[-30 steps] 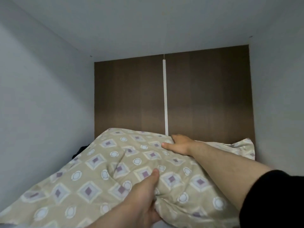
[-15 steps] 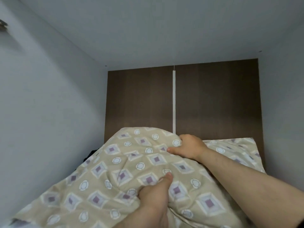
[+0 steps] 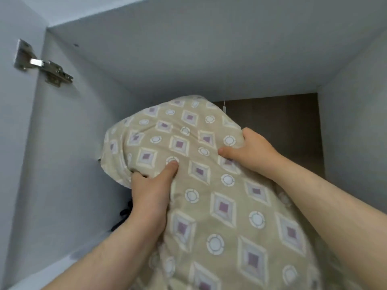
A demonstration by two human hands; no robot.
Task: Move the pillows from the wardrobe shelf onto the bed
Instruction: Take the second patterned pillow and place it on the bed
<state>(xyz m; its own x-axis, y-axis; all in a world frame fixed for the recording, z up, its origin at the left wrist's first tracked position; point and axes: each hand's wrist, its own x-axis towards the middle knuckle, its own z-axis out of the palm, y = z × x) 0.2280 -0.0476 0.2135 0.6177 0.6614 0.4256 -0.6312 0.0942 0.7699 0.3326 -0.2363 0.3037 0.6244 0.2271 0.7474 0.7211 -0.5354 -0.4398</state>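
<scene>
**Ana:** Where is the pillow (image 3: pixel 209 185) now?

**Me:** It is in the wardrobe (image 3: pixel 73 143), up at the shelf (image 3: pixel 52 268). It is tipped up, with its far end high and its near end low, close to me. I cannot tell if any part of it rests on the shelf.

**Ana:** What are your hands doing?

**Me:** Both hold it. My left hand (image 3: pixel 150 193) grips the left edge. The thumb lies on top and the fingers curl into the cloth. My right hand (image 3: pixel 249 151) grips the right side, higher up, with the thumb pressed on top.

**Ana:** So how much is done?

**Me:** Not much, I think. The pillow is in my hands, but it is not out of the wardrobe yet. I cannot see the bed at all. I have to pull the pillow out, turn, and lay it on the bed. There is some more of the same cloth low on the right, under my arm. It may be a second pillow, but I cannot tell.

**Ana:** Any words or labels to read?

**Me:** No. The cloth is tan with purple diamonds and white rings. I see no tag and no name on it. The metal hinge (image 3: pixel 41 63) on the left has no writing I can read. A dark thing (image 3: pixel 125 212) sits low by my left wrist, too hidden to name.
</scene>
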